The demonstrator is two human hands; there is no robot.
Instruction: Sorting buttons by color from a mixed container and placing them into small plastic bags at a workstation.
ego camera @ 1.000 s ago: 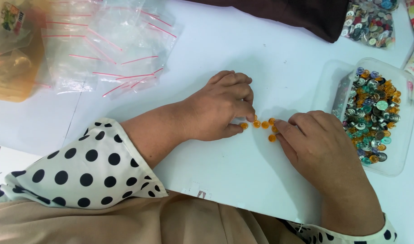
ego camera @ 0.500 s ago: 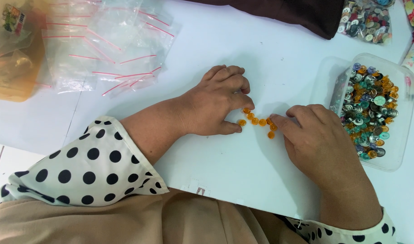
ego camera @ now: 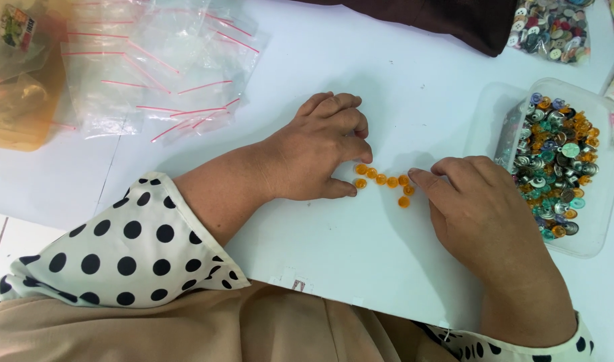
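Several small orange buttons lie in a short row on the white table. My left hand rests flat beside them, its fingertips curled and touching the row's left end. My right hand lies palm down at the right end, forefinger tip against the last buttons. Neither hand grips anything. A clear plastic tub holding many mixed coloured buttons stands just right of my right hand.
A heap of small clear zip bags with red seal strips lies at the upper left, next to a yellowish bag. A dark brown cloth and a bag of mixed buttons sit at the top.
Both hands shifted slightly apart, and the orange buttons now lie spread in a longer row between the fingertips.
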